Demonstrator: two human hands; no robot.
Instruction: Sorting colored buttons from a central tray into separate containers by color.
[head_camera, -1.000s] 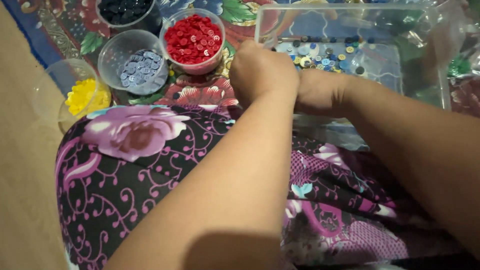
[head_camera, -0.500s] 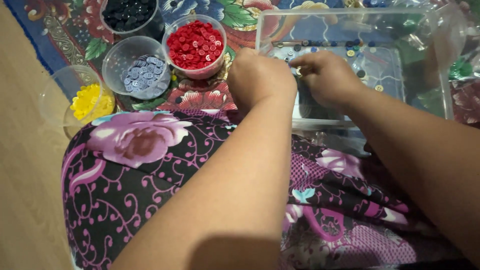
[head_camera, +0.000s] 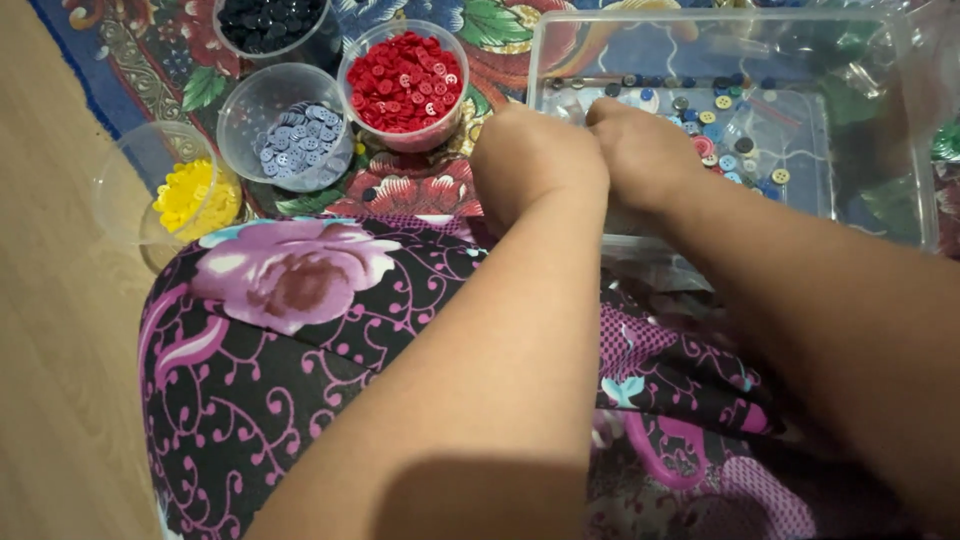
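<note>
My left hand (head_camera: 535, 160) and my right hand (head_camera: 645, 150) meet knuckle to knuckle over the near left corner of a clear plastic box (head_camera: 915, 180). Mixed coloured buttons (head_camera: 725, 130) lie scattered on the box's floor just beyond my fingers. Both hands are turned away from the camera, so their fingertips and whatever they hold are hidden. To the left stand clear cups: red buttons (head_camera: 405, 80), pale blue buttons (head_camera: 295, 140), yellow buttons (head_camera: 185, 195) and dark buttons (head_camera: 265, 20).
My knee, in a black and purple floral cloth (head_camera: 290, 330), fills the foreground. A patterned rug (head_camera: 410, 190) lies under the cups and the box. Bare wooden floor (head_camera: 60, 350) runs along the left. Crumpled clear plastic (head_camera: 850, 70) sits in the box's far right.
My right hand reached forward into the box half a second ago and has drawn back beside my left hand. The view has shifted slightly right.
</note>
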